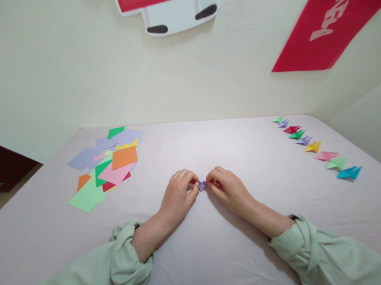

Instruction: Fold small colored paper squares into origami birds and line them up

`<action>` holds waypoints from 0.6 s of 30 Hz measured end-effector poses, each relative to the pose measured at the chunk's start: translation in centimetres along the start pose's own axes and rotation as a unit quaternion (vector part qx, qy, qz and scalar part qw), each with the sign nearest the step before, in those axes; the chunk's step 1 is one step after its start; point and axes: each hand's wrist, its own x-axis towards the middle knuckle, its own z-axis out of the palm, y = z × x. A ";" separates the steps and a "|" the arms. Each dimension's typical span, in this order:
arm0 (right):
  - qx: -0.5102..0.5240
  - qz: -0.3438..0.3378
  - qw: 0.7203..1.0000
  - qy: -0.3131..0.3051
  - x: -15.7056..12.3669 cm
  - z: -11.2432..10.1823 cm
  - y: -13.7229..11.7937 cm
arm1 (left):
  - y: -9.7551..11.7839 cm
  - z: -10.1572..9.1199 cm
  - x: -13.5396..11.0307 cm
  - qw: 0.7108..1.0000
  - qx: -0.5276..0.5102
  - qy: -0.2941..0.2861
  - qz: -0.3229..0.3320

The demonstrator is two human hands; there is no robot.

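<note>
- Pale cloth-covered table [216, 252], cream wall behind.
- Your left hand [177, 195] and right hand [227, 187] pinch a small folded lilac paper piece [202, 185] mid-table, fingers curled tight.
- Loose coloured sheets [108, 169] far-left; folded paper figures [316, 145] along right edge.

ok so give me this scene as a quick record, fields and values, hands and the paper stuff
surface: table under a pale cloth
left hand: pinches the left end of the small purple folded paper
right hand: pinches its right end
paper position: low over the cloth, between both hands
to the left: loose pile of flat coloured sheets, an orange sheet on top
to the right: row of nine folded paper pieces, apart from both hands
wall: red banner at upper right
</note>
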 end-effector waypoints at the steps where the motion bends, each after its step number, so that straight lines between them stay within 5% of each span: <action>1: -0.002 0.001 1.000 0.000 0.0 0.0 0.0 | -0.1 0.0 0.0 1.000 -0.008 -0.003 -0.006; 18: 0.028 0.017 0.999 0.012 0.0 0.0 -0.1 | -0.4 0.3 -0.4 1.000 0.019 -0.023 -0.004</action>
